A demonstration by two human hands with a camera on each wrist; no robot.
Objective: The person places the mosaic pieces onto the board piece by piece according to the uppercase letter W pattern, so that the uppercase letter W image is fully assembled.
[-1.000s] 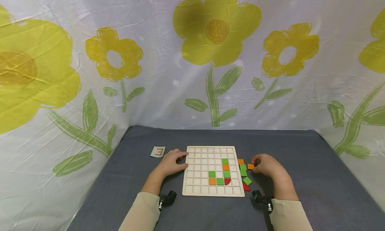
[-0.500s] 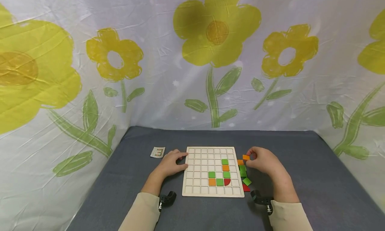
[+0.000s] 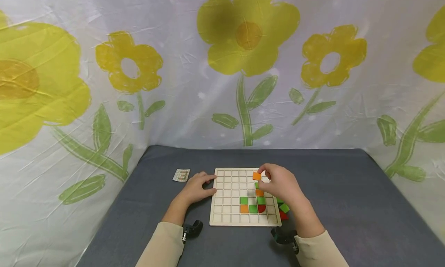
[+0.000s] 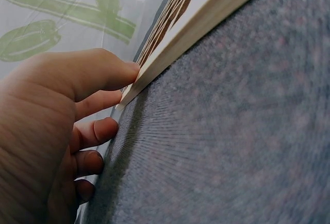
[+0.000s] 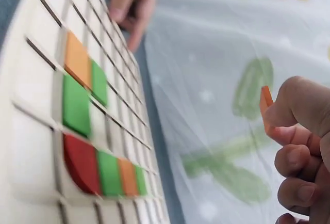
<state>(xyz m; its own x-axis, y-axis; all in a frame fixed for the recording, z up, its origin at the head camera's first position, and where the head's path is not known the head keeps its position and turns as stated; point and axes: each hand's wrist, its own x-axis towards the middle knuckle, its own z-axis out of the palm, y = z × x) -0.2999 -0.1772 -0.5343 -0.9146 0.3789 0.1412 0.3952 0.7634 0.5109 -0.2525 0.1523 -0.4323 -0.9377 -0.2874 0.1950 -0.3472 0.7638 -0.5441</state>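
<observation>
the right hand (image 3: 279, 182) pinches an orange square tile (image 3: 256, 176) over the gridded wooden board (image 3: 227, 209); the left hand (image 3: 195, 188), fingers relaxed, touches its left edge. a tilted pinch could land the tile askew or nudge the green square (image 3: 257, 185); light steadying could let the board slide.

The left hand (image 3: 196, 187) holds thumb and forefinger apart, while the right hand (image 3: 279, 181) pinches.

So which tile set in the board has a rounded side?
The red tile set in the board; the green tiles and orange tiles set there look square, with straight sides.
</observation>
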